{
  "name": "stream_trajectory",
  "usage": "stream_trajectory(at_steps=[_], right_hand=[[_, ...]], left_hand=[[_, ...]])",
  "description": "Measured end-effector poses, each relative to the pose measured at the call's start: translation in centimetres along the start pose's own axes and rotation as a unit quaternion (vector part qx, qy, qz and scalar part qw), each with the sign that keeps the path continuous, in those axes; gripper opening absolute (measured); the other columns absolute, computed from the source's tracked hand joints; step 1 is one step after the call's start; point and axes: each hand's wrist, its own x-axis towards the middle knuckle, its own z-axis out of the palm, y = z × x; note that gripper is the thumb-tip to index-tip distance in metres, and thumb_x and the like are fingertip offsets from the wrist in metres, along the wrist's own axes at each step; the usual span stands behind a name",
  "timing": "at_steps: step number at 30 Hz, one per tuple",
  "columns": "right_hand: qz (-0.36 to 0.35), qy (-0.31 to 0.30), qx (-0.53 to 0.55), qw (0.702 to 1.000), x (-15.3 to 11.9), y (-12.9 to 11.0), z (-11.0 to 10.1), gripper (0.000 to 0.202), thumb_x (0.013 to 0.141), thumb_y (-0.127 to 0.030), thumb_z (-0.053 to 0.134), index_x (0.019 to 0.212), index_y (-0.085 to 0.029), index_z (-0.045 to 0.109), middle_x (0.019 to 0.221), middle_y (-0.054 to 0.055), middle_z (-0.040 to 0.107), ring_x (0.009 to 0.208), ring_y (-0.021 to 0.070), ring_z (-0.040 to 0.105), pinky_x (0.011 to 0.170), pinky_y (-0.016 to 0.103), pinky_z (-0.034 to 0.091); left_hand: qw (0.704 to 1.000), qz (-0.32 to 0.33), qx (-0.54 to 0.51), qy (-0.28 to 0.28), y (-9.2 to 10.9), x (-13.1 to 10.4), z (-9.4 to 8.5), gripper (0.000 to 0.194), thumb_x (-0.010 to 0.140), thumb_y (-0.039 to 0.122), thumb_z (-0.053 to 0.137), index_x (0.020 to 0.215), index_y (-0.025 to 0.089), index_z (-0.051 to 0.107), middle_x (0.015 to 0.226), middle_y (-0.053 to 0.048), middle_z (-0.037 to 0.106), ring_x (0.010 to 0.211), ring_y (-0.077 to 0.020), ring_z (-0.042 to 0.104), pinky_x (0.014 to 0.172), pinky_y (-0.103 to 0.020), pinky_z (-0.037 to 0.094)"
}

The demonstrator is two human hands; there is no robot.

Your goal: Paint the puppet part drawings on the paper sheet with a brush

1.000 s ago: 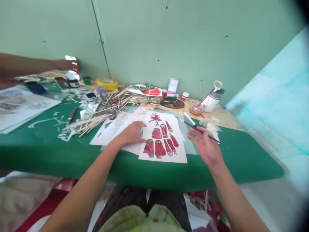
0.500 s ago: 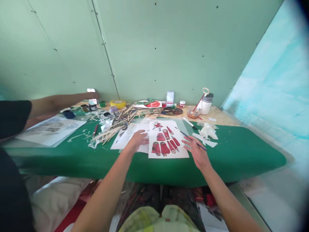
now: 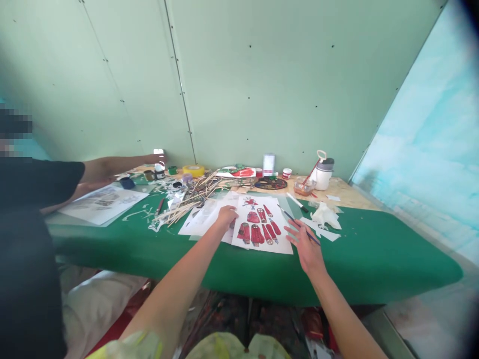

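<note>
In front of me lies a white sheet of paper [image 3: 245, 242] with red painted figure parts [image 3: 258, 234] on it. My left hand [image 3: 226, 218] is closed at the sheet's left edge, fingertips pinching the paper. Other printed sheets [image 3: 202, 219] lie partly under it. To the right of the sheet, my right hand [image 3: 307, 244] holds a thin dark paintbrush [image 3: 288, 215] between thumb and forefinger, its tip pointing up and left over the sheet's right edge. The remaining fingers of that hand are spread near the paper.
Thin wooden sticks [image 3: 187, 212] heap left of the sheets. Behind stand a palette [image 3: 270, 183], an upright phone [image 3: 268, 164], a water tub [image 3: 303, 188] and a white bottle [image 3: 322, 175]. Crumpled tissue [image 3: 326, 217] and a marker [image 3: 297, 203] lie right. A co-worker's arm [image 3: 119, 167] reaches toward another phone [image 3: 159, 158].
My left hand has moved right onto the sheet's edge and closed on it. The sheet has turned slightly. The view has shifted; my right hand still holds the paintbrush.
</note>
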Motion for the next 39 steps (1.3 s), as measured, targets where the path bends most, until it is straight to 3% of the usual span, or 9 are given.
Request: stream_trajectory(at_steps=[9, 15, 19, 22, 25, 27, 31, 36, 39], right_hand=[[-0.023, 0.007, 0.006, 1.000, 1.8, -1.7, 1.5, 0.038, 0.087, -0.054, 0.073, 0.110, -0.024, 0.074, 0.118, 0.011, 0.077, 0.101, 0.0243, 0.074, 0.088, 0.042, 0.059], [-0.030, -0.016, -0.012, 0.999, 5.0, -3.3, 2.8, 0.039, 0.085, -0.054, 0.075, 0.108, -0.023, 0.073, 0.111, 0.010, 0.079, 0.086, 0.0222, 0.075, 0.079, 0.039, 0.058], [-0.031, -0.029, -0.012, 0.999, 7.7, -3.6, 3.8, 0.039, 0.085, -0.054, 0.075, 0.106, -0.022, 0.072, 0.108, 0.009, 0.079, 0.083, 0.0212, 0.074, 0.076, 0.038, 0.056], [-0.033, -0.029, -0.005, 0.999, 9.7, -3.5, 4.4, 0.040, 0.084, -0.055, 0.075, 0.103, -0.020, 0.073, 0.103, 0.010, 0.080, 0.079, 0.0206, 0.074, 0.073, 0.036, 0.056], [-0.030, -0.019, 0.007, 0.999, 11.7, -3.6, 4.7, 0.042, 0.080, -0.056, 0.079, 0.099, -0.019, 0.073, 0.094, 0.009, 0.081, 0.073, 0.0195, 0.073, 0.070, 0.034, 0.056], [-0.036, -0.005, 0.015, 0.999, 13.1, -4.1, 4.7, 0.042, 0.077, -0.055, 0.081, 0.096, -0.018, 0.073, 0.088, 0.009, 0.080, 0.070, 0.0188, 0.072, 0.069, 0.033, 0.056], [-0.090, 0.057, 0.018, 0.994, 16.4, -6.2, 4.0, 0.040, 0.075, -0.053, 0.082, 0.084, -0.015, 0.073, 0.070, 0.007, 0.075, 0.061, 0.0160, 0.068, 0.063, 0.029, 0.056], [-0.151, 0.143, -0.028, 0.978, 20.7, -8.7, 3.0, 0.035, 0.080, -0.049, 0.076, 0.074, -0.015, 0.066, 0.054, 0.000, 0.063, 0.048, 0.0110, 0.058, 0.049, 0.023, 0.048], [-0.152, 0.194, -0.073, 0.966, 22.9, -9.3, 2.6, 0.028, 0.084, -0.040, 0.068, 0.071, -0.015, 0.065, 0.050, 0.000, 0.062, 0.042, 0.0091, 0.054, 0.044, 0.020, 0.044]], left_hand=[[0.995, 0.031, 0.098, 0.012, 0.3, 3.4, -0.4, 0.039, 0.098, 0.038, 0.065, 0.131, 0.017, 0.060, 0.129, -0.010, 0.064, 0.109, -0.0235, 0.067, 0.092, -0.045, 0.059], [0.982, 0.059, 0.181, 0.003, 0.2, 6.1, -1.6, 0.038, 0.099, 0.038, 0.065, 0.130, 0.017, 0.061, 0.125, -0.010, 0.066, 0.104, -0.0218, 0.068, 0.088, -0.042, 0.060], [0.961, 0.094, 0.260, 0.009, 0.0, 6.6, -2.3, 0.033, 0.098, 0.037, 0.065, 0.123, 0.016, 0.063, 0.110, -0.007, 0.070, 0.092, -0.0186, 0.069, 0.084, -0.038, 0.059], [0.936, 0.144, 0.321, 0.026, 0.5, 6.6, -2.8, 0.032, 0.089, 0.027, 0.068, 0.120, 0.020, 0.064, 0.097, -0.007, 0.073, 0.099, -0.0255, 0.070, 0.092, -0.038, 0.052], [0.911, 0.200, 0.359, 0.026, 1.8, 7.0, -2.8, 0.035, 0.088, 0.028, 0.062, 0.122, 0.019, 0.063, 0.116, -0.014, 0.071, 0.111, -0.0319, 0.066, 0.095, -0.042, 0.047], [0.899, 0.233, 0.370, -0.009, 2.6, 7.4, -2.5, 0.028, 0.086, 0.030, 0.061, 0.113, 0.021, 0.066, 0.118, -0.012, 0.072, 0.108, -0.0304, 0.066, 0.093, -0.039, 0.048], [0.886, 0.254, 0.376, -0.098, 2.9, 8.1, -2.3, 0.017, 0.085, 0.033, 0.059, 0.094, 0.023, 0.069, 0.097, -0.007, 0.076, 0.092, -0.0262, 0.070, 0.083, -0.035, 0.051], [0.882, 0.252, 0.374, -0.138, 1.4, 8.7, -3.0, 0.028, 0.091, 0.038, 0.051, 0.105, 0.022, 0.069, 0.109, -0.009, 0.075, 0.098, -0.0276, 0.070, 0.085, -0.037, 0.051], [0.863, 0.276, 0.392, -0.158, 1.1, 9.0, -3.1, 0.031, 0.093, 0.035, 0.043, 0.105, 0.021, 0.068, 0.111, -0.011, 0.073, 0.099, -0.0267, 0.068, 0.088, -0.038, 0.050]])
